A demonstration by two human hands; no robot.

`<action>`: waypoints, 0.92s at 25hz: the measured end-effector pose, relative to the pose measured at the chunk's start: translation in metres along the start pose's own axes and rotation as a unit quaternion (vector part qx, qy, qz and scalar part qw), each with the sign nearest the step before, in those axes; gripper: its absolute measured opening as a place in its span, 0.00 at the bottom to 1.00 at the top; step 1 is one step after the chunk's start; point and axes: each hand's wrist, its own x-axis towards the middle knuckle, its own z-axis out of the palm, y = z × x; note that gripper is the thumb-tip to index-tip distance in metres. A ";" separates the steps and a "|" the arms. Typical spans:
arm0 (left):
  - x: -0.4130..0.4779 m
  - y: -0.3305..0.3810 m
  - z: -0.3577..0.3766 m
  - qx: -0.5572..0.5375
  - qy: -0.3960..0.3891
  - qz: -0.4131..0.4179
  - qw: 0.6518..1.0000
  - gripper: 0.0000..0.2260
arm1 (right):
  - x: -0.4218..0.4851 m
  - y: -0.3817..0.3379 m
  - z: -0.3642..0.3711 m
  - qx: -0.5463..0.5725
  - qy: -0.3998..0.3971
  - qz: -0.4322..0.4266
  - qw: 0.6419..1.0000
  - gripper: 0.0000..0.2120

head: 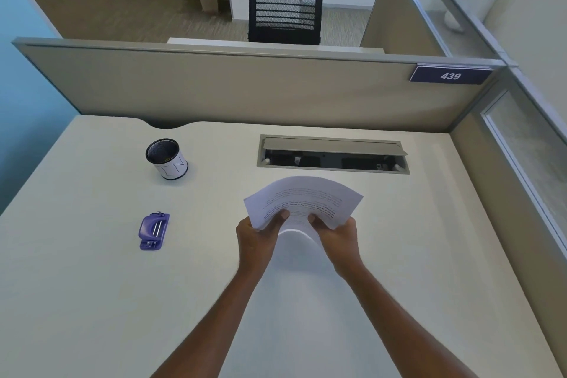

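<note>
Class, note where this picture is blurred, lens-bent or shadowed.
Head view: print on the paper stack is smeared; the wide lens splays the desk edges outward; a shadow lies beneath the sheets; the purple punch looks sharp.

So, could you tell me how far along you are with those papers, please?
Done: the sheets are gathered into one stack. In hand: left hand and right hand grip its near edge above the desk. Left: the purple hole punch lies untouched, probably next.

My hands hold some paper

My left hand [260, 232] and my right hand [336, 233] grip the bent paper stack [303, 201]. A purple hole punch [154, 231] lies far off beside my left hand.
</note>
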 end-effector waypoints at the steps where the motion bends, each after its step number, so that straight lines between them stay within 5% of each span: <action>1: 0.000 0.000 0.000 -0.001 -0.001 0.003 1.000 0.14 | 0.001 0.000 0.000 0.004 0.002 -0.001 1.000 0.20; 7: -0.001 -0.007 0.000 0.004 0.007 -0.013 1.000 0.10 | 0.001 0.007 0.006 0.008 0.012 0.023 1.000 0.13; 16: 0.005 -0.009 0.003 0.000 0.019 -0.015 1.000 0.10 | 0.004 0.011 0.009 0.011 0.011 0.018 1.000 0.22; 19: 0.012 -0.005 0.000 -0.017 0.011 -0.006 1.000 0.16 | 0.008 0.005 -0.001 -0.012 -0.033 0.009 0.999 0.24; 23: 0.029 0.005 -0.012 -0.108 0.039 -0.067 0.991 0.10 | 0.017 0.003 -0.025 0.004 -0.063 0.010 0.998 0.15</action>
